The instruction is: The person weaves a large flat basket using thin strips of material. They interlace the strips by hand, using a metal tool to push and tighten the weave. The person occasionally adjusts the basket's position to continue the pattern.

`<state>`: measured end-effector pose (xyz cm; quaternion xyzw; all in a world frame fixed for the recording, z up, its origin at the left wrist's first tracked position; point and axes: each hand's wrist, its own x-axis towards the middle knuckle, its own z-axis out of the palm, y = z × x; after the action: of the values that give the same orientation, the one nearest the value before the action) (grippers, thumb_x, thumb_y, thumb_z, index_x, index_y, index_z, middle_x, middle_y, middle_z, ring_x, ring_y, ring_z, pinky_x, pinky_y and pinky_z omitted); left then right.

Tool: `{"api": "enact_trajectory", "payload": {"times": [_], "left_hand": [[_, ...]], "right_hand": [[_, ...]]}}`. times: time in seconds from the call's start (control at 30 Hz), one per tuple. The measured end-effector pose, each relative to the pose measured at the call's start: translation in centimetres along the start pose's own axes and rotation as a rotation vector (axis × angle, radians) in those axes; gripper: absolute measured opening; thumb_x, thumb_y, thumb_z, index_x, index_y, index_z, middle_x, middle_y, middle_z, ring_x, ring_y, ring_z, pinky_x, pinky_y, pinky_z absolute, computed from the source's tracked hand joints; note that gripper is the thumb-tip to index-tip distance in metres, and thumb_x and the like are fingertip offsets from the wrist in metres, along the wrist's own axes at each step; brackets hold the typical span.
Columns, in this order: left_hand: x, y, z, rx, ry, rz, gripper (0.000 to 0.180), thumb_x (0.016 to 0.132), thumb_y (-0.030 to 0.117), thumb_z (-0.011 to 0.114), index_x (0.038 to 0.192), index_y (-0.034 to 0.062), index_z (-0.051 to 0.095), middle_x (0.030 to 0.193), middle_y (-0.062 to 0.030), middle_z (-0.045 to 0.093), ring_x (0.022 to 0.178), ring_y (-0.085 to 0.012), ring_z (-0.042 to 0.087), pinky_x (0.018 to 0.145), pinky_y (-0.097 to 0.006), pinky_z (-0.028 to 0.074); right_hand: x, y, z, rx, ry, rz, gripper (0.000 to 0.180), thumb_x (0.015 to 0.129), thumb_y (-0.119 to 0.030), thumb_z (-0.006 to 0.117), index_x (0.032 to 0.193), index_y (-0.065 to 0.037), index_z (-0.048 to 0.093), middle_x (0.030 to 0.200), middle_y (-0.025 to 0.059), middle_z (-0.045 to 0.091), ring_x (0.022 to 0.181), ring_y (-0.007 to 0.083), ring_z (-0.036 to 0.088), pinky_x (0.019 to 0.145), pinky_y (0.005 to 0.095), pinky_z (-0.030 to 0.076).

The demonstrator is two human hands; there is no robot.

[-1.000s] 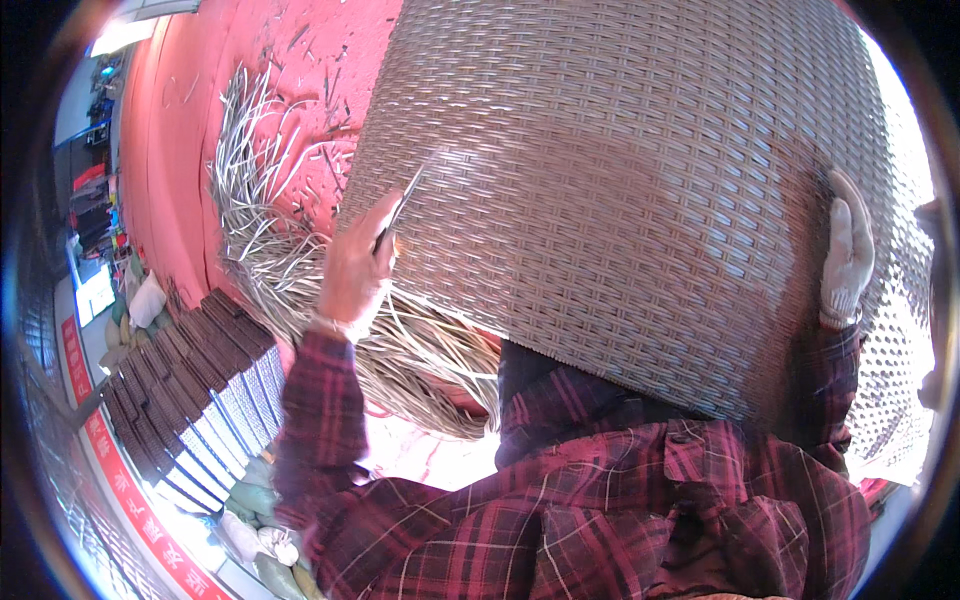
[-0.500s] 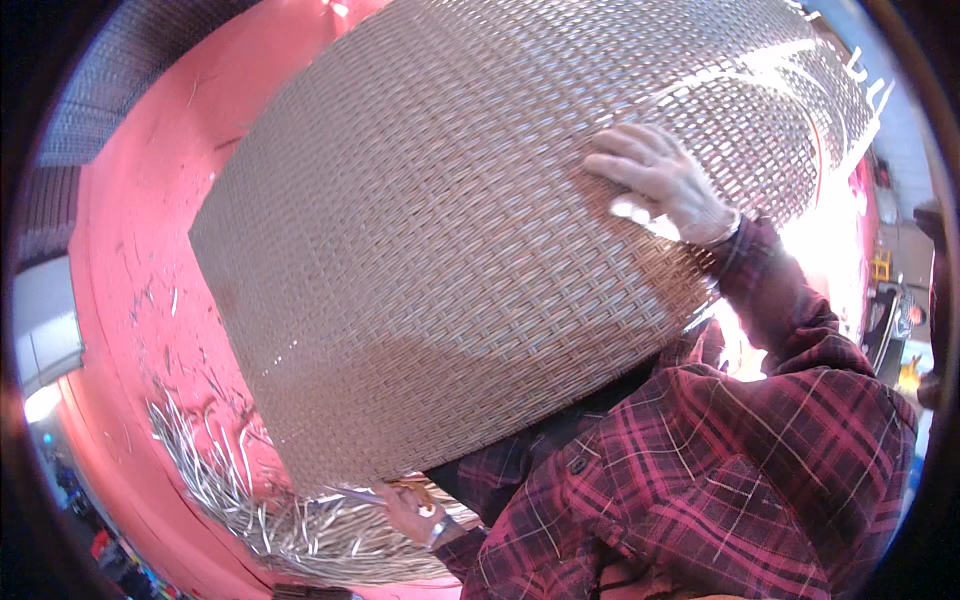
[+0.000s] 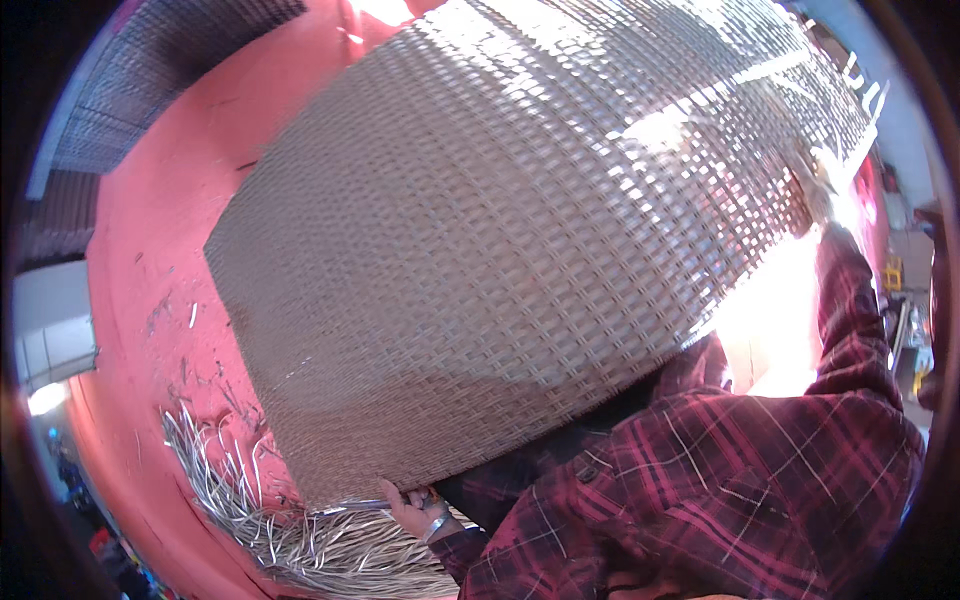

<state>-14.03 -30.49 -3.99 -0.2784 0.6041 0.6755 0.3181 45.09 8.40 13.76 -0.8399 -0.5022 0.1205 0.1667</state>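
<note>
1. Since half a second ago the right hand [image 3: 812, 185] has slid from the middle of the woven panel [image 3: 520, 250] out to its far right edge, and the panel has swung to fill more of the view.
2. The woven panel, a large grey mat of flat interlaced strips, is held up in front of the person, tilted, over the pink floor [image 3: 150, 260].
3. The left hand [image 3: 412, 508] grips the panel's lower edge from beneath, fingers curled around the rim, with a band at the wrist.
4. The right hand sits in glare at the upper right edge; it seems to clasp the rim, but I cannot tell how the fingers lie.
5. A heap of loose pale strips [image 3: 300, 520] lies on the floor just below the left hand.
6. To turn the panel well, my judgement is that both grips should stay on opposite edges, so that the mat neither buckles nor sags.
7. The lower edge should be kept off the loose strips, lest it snag them.
</note>
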Motion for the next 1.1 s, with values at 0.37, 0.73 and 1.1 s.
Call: {"api": "enact_trajectory", "payload": {"times": [0.37,0.73,1.1], "left_hand": [[2.6,0.9,-0.7,-0.154,-0.155,0.016,0.018,0.089,0.024,0.065,0.095,0.0087,0.058,0.059,0.0028,0.047,0.042,-0.0074,0.032,0.042,-0.024,0.034],[11.9,5.7,-0.2,0.001,-0.006,0.02,0.031,0.082,0.036,0.072,0.089,0.0086,0.06,0.066,-0.0014,0.055,0.046,-0.013,0.039,0.043,-0.029,0.034],[15.7,8.6,0.7,0.078,-0.07,0.235,0.029,0.089,0.037,0.063,0.074,0.013,0.057,0.057,0.0022,0.048,0.046,-0.0097,0.04,0.041,-0.026,0.031]], "right_hand": [[-5.1,0.5,3.2,1.195,-0.055,0.126,0.046,0.09,-0.04,0.057,0.119,-0.004,0.055,0.114,0.0132,0.061,0.102,0.0282,0.058,0.089,0.041,0.047],[-7.0,-2.0,3.9,1.325,-0.021,0.1,0.033,0.091,-0.03,0.06,0.111,-0.003,0.06,0.101,0.0092,0.067,0.087,0.0236,0.065,0.079,0.0344,0.054],[-9.6,-1.9,3.6,1.514,-0.257,0.252,0.028,0.093,-0.022,0.057,0.109,0.0,0.06,0.105,0.0119,0.067,0.096,0.0255,0.065,0.089,0.0402,0.052]]}}
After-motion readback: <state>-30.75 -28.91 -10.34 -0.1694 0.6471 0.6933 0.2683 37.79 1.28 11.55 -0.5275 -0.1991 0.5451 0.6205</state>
